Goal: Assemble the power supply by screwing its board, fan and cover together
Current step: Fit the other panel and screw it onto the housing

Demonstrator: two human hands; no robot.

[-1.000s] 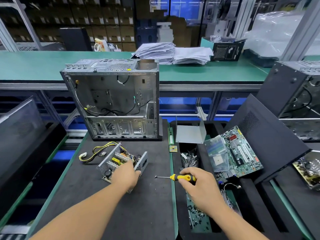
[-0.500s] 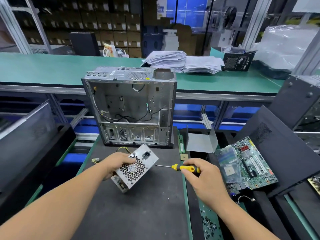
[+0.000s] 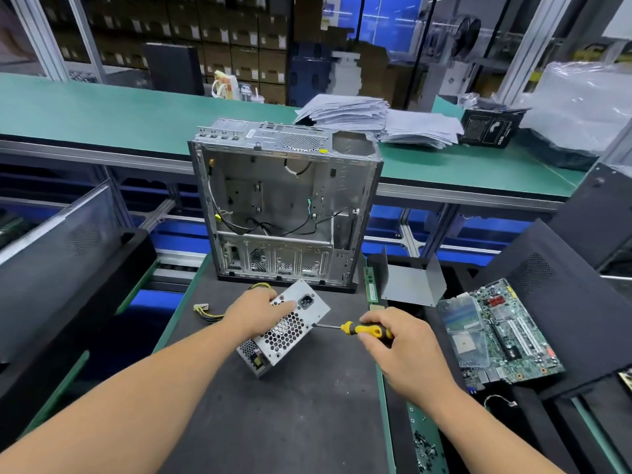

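Head | left hand (image 3: 254, 314) grips power supply (image 3: 287, 331) | right hand (image 3: 398, 350) grips screwdriver (image 3: 355, 329)

- Single view: head-worn, wide-angle, aimed forward and down over both forearms.
- Near field: dark work mat (image 3: 273, 422) directly below, at arm's reach.
- Mid field: open computer case (image 3: 284, 206), facing the camera.
- Far field: green bench (image 3: 102, 111), shelving beyond.

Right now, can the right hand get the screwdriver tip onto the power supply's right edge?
Probably yes: the right hand grips the screwdriver, whose tip already seems to meet the power supply, steadied by the left hand. Nothing lies between.
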